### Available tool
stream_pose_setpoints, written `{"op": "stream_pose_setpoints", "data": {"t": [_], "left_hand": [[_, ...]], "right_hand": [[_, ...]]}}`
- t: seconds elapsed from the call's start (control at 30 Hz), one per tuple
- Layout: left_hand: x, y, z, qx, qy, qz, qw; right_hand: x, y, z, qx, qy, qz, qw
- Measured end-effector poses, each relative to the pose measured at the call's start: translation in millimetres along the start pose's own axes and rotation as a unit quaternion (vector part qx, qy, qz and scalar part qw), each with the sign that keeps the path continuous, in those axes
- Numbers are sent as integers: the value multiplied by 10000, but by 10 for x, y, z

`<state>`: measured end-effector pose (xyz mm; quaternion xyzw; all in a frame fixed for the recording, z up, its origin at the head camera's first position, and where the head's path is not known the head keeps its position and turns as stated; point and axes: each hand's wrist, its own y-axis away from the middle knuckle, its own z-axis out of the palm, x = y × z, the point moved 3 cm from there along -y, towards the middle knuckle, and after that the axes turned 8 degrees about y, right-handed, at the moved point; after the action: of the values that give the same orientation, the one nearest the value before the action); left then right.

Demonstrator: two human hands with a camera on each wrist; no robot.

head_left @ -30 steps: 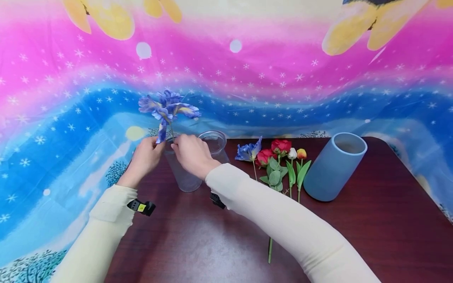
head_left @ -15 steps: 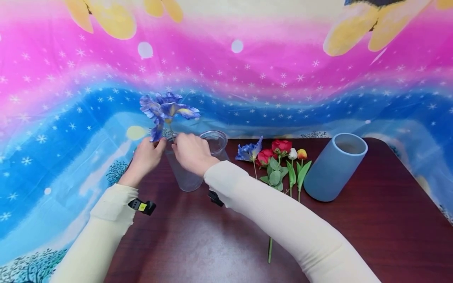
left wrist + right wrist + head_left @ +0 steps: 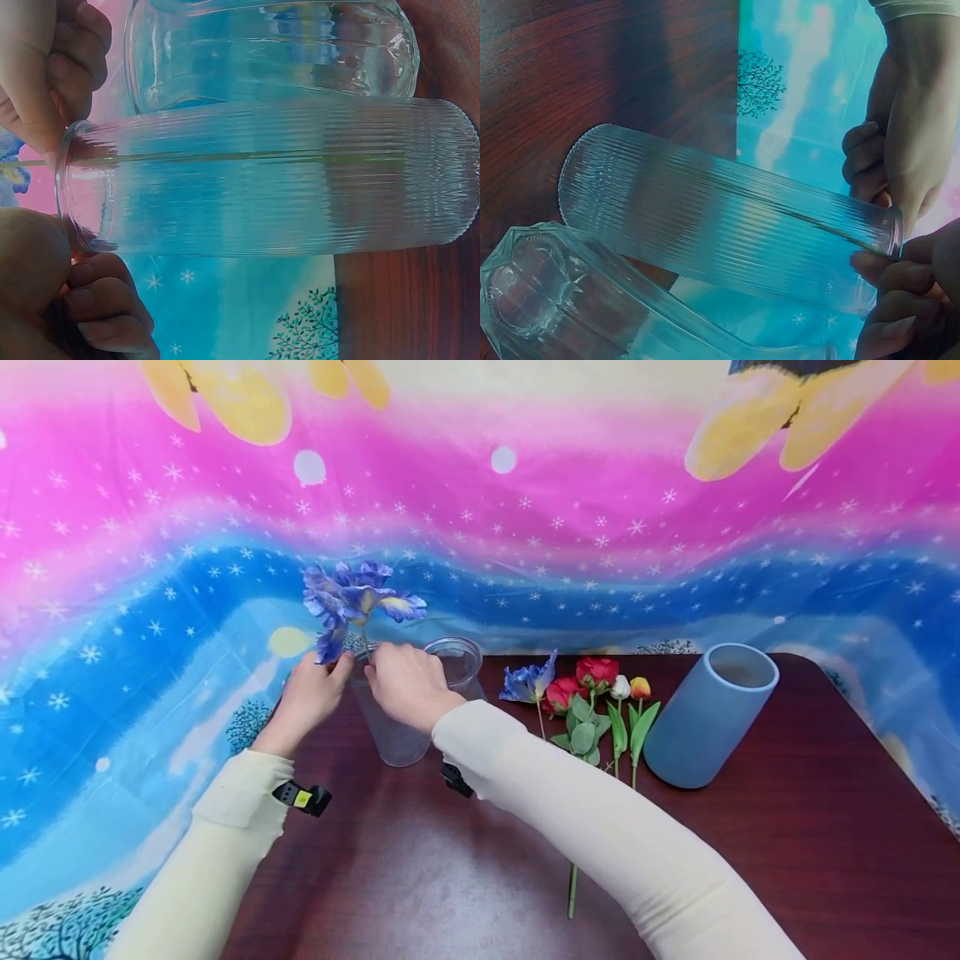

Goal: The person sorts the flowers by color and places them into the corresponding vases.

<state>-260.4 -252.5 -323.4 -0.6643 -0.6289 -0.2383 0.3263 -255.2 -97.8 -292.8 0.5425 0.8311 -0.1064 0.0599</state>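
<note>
A purple-blue artificial iris (image 3: 360, 597) stands upright, its thin stem running down inside a clear ribbed vase (image 3: 225, 195). My right hand (image 3: 408, 685) pinches the stem at the vase's mouth, and its fingertips sit at the rim in the right wrist view. On the other side, my left hand (image 3: 311, 697) holds the vase's rim with thumb and fingers. The stem's lower end shows through the glass, above the vase's base. In the head view the right hand hides part of the rim.
A second clear, faceted vase (image 3: 562, 292) stands close on the right. Farther right lie another iris (image 3: 528, 681), red roses (image 3: 596, 672), a white tulip (image 3: 620, 687) and an orange tulip (image 3: 639, 687). A blue-grey vase (image 3: 708, 718) stands beyond them on the dark wooden table (image 3: 810, 827).
The iris bloom has turned and sunk slightly toward the vase, its hanging petal shifting left. Both hands stay almost in place at the rim.
</note>
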Motion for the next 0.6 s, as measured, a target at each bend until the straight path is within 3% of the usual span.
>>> {"op": "stream_pose_setpoints", "data": {"t": [0.1,0.2,0.33,0.47,0.6], "left_hand": [[-7,-8,2,6,4,-29,10000],[11,-13,-2,75,-315,192,9993],[26,-17,0,17,-563,148,9983],[31,-9,10,-76,-353,-17,9993],[28,-2,13,-3,-298,104,9995]], "right_hand": [[1,2,-4,-13,-30,3,10000],[9,7,-9,29,-8,61,10000],[21,6,-11,3,-88,98,9999],[25,5,-10,-92,-348,86,9993],[30,11,-18,-19,-458,121,9989]]}}
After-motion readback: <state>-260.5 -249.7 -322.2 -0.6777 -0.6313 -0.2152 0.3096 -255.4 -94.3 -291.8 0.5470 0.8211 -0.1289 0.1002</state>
